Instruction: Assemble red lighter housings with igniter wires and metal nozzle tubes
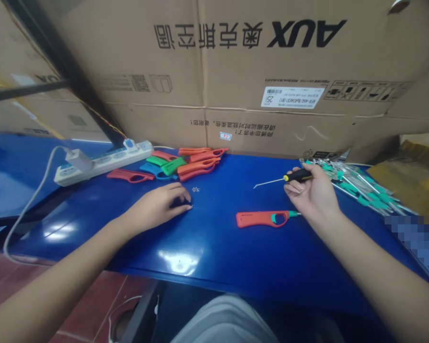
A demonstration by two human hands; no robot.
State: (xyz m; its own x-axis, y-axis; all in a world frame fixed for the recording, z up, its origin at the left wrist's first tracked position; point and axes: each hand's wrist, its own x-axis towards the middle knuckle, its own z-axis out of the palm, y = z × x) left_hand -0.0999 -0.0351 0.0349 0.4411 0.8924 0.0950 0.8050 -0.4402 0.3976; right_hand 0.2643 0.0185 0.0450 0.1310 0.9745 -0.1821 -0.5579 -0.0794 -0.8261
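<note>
My right hand [312, 193] is closed around a small screwdriver [296, 176] with a black and yellow handle; its thin metal shaft points left over the blue table [207, 247]. Just below that hand lies an orange-red lighter shell [260, 218] with a green piece at its right end. My left hand [160, 205] rests palm down on the table, fingers curled over something small and dark that I cannot make out. A tiny bit of metal [196, 189] lies just right of its fingertips.
A pile of red, orange, green and blue lighter shells [178, 166] lies at the back. A white power strip [103, 162] with a plugged adapter sits at the back left. Several green-and-metal lighter inserts [357, 186] are heaped at the right. Large cardboard boxes [236, 71] stand behind.
</note>
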